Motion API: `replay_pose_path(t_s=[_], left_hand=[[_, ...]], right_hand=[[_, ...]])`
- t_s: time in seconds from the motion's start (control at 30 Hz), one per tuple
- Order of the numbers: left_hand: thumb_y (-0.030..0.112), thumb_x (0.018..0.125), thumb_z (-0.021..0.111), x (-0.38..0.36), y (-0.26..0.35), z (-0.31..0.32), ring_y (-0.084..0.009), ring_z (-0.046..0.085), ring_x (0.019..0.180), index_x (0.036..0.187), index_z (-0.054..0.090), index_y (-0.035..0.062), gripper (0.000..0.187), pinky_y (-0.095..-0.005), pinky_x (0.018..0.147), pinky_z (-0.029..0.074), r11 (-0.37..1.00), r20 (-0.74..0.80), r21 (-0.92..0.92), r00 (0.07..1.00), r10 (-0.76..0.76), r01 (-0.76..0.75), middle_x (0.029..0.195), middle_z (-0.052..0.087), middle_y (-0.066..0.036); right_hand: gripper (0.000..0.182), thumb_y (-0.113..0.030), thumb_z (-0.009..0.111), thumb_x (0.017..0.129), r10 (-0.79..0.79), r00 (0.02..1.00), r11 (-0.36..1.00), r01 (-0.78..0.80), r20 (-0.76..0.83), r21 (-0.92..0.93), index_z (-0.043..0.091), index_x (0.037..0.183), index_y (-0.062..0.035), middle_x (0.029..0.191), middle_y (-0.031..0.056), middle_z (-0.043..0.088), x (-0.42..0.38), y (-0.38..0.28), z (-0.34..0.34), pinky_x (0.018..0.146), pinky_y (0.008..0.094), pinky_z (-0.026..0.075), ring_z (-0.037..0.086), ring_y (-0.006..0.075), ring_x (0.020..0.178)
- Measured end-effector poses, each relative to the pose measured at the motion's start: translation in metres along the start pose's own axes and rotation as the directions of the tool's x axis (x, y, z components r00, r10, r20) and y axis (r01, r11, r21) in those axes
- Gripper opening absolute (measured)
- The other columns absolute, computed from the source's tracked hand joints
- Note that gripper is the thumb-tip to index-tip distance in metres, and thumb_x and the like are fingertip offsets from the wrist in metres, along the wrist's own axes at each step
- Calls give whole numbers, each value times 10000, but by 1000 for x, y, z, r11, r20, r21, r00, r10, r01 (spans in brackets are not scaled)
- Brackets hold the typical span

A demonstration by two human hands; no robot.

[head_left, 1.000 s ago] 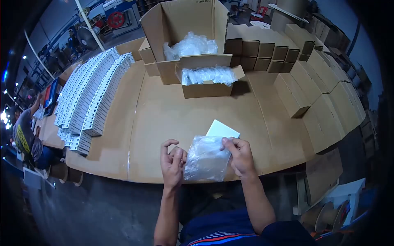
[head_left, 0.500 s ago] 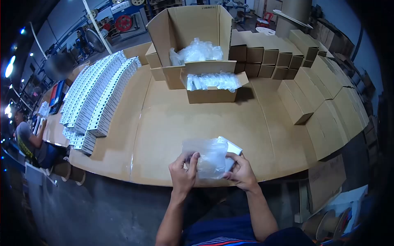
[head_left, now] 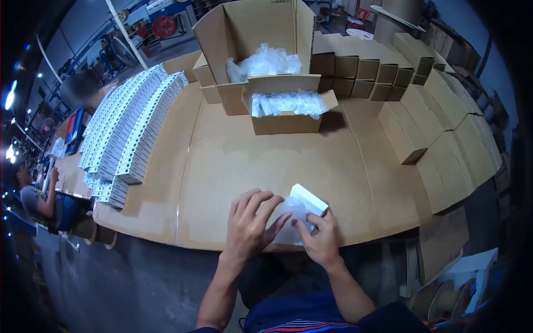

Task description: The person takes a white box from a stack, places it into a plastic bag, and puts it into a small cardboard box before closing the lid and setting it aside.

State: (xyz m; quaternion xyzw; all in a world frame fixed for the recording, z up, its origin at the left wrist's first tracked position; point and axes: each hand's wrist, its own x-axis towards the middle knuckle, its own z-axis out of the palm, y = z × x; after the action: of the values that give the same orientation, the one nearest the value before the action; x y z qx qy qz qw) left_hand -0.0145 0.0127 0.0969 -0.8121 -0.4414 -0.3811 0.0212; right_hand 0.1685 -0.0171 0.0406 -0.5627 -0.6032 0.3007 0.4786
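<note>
Near the front edge of the table, my right hand grips a small white box together with a translucent plastic bag. Its thumb lies over the bag, and its fingers are at the box's side. The bag overlaps the lower part of the box. My left hand is just left of the bag, fingers curved and apart, the thumb stretched toward the bag's face. Farther back, an open small carton holds a row of clear bubble-wrapped packs.
A large open carton with loose bubble bags stands behind. Stacked white boxes line the table's left side. Brown cartons are piled at the right and back right. A seated person is at the far left.
My left hand has let go of the bag and spread its fingers. The bag, held up flat before, now lies lower against the white box in my right hand.
</note>
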Motion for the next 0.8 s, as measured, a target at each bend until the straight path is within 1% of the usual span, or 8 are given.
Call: replay_pose_path(t_s=[0.17,0.33,0.37,0.47,0.5,0.6,0.7,0.8], left_hand=[[98,933,738,4,-9,9,-205,680,739,887,632,51,125,-354,721,520,945,188,-290,977,-97,150,746,672,-67],[84,1057,570,3,-21,10,-148,566,439,1077,649,4,114,-301,497,488,495,309,-657,802,-512,569,602,623,-29],[101,1065,561,2,-22,3,-141,653,631,1240,605,2,206,-311,661,541,467,355,-618,754,-553,633,728,669,-32],[139,1052,592,-17,-33,31,-135,667,889,1372,508,-2,359,-328,875,519,551,-241,-812,749,-618,194,942,703,-74],[175,1040,611,-28,-31,33,-161,620,1116,1444,422,-7,482,-357,1073,425,421,-173,-885,699,-694,199,1136,682,-92],[181,947,766,-54,-8,43,-177,650,1103,1409,466,-23,587,-373,1035,483,34,197,-945,649,-735,325,1123,698,-108],[100,894,806,-57,-9,31,-190,655,1113,1355,520,-9,553,-342,1005,510,157,481,-775,733,-481,612,1166,690,-102],[56,812,875,-58,-6,35,-175,678,1043,1307,560,-16,591,-315,899,558,219,423,-767,731,-535,604,1142,697,-106]], right_hand=[[190,-108,814,851,-48,990,997,57,129,-61,731,896,56,1185,235,632,1,-5,-13,922,411,524,654,365,1083],[146,-97,781,888,-143,954,990,140,262,28,757,924,43,1124,221,637,-2,3,-27,893,390,523,654,349,1026],[155,-100,792,880,-134,958,991,133,255,24,758,931,42,1098,209,641,-3,3,-28,882,387,523,653,339,1010],[155,-91,801,873,-56,977,998,58,203,-2,753,929,45,1076,200,645,-3,3,-27,871,380,521,653,326,995],[151,-85,800,874,-19,983,1000,22,182,-10,749,924,48,1078,201,646,-4,4,-26,871,378,520,653,324,997],[149,-71,797,875,-136,984,991,134,111,27,733,900,62,1067,211,643,-2,10,-18,865,371,519,653,323,980],[189,-110,795,882,-188,970,981,178,153,74,734,980,39,1127,216,657,-1,14,-11,878,372,525,650,347,1024],[212,-102,783,883,-121,980,986,101,159,130,741,1058,10,1144,204,662,-6,23,-13,917,360,520,656,316,1059]])
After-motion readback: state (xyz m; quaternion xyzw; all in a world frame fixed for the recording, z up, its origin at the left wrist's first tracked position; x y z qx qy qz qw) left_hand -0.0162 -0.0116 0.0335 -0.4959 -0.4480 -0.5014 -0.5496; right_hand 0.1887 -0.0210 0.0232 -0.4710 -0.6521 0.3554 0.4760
